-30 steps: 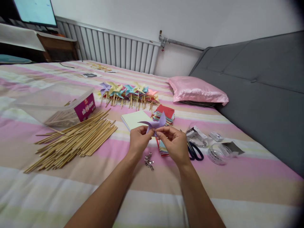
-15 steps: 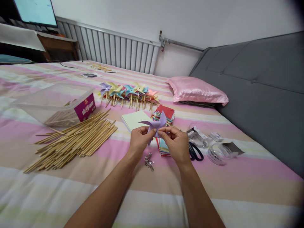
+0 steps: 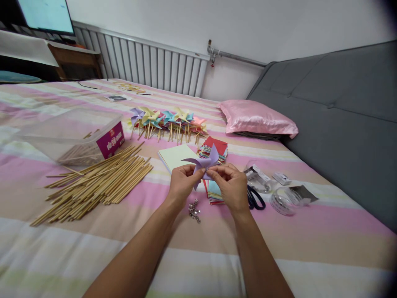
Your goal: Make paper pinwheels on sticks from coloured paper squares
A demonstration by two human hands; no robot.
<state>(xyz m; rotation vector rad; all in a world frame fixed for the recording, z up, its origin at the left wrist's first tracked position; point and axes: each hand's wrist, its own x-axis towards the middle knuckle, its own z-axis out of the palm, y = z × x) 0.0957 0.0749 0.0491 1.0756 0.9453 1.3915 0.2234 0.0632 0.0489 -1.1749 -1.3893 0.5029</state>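
A bed with a pink-striped sheet (image 3: 310, 231) carries a loose heap of bamboo sticks (image 3: 96, 182), a row of finished pastel paper pinwheels on sticks (image 3: 169, 120) and a stack of coloured paper squares (image 3: 214, 150). Above it, the left hand (image 3: 182, 184) and right hand (image 3: 230, 186) pinch a folded lilac paper pinwheel head (image 3: 204, 162), fingers clamped at its centre; no stick is on it yet.

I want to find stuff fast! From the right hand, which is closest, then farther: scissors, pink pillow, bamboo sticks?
From the right hand:
1. Scissors, just to its right on the bed.
2. Bamboo sticks, piled off to the left.
3. Pink pillow, farthest, up by the grey headboard.
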